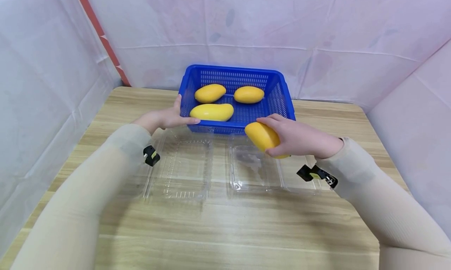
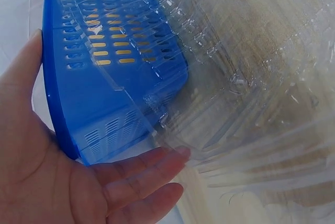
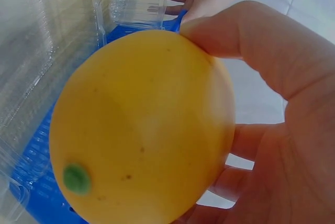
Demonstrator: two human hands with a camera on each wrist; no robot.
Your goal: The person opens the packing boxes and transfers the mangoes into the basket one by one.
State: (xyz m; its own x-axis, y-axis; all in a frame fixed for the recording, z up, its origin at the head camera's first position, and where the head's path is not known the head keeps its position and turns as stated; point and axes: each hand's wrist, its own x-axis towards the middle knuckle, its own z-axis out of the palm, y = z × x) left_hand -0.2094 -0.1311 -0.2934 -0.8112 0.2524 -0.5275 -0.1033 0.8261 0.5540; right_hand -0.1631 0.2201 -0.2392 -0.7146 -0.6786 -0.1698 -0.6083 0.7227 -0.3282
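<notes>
A yellow mango (image 1: 262, 137) with a green stem end is gripped in my right hand (image 1: 296, 136), over the front right of the blue basket (image 1: 239, 124). In the right wrist view the mango (image 3: 141, 130) sits between thumb and fingers. My left hand (image 1: 167, 116) touches the basket's front left corner, fingers spread along two sides. The left wrist view shows that hand's fingers (image 2: 149, 177) fairly straight beside the basket wall (image 2: 84, 98). Inside the basket lie a front mango (image 1: 212, 112), a back left mango (image 1: 210, 93) and a back right mango (image 1: 249, 94).
Two clear plastic clamshell boxes stand on the wooden table in front of the basket: a left box (image 1: 186, 168) and a right box (image 1: 251, 168), lids opened outward. My left sleeve covers part of the left lid. Pale sheeting (image 1: 246, 31) hangs behind and at both sides.
</notes>
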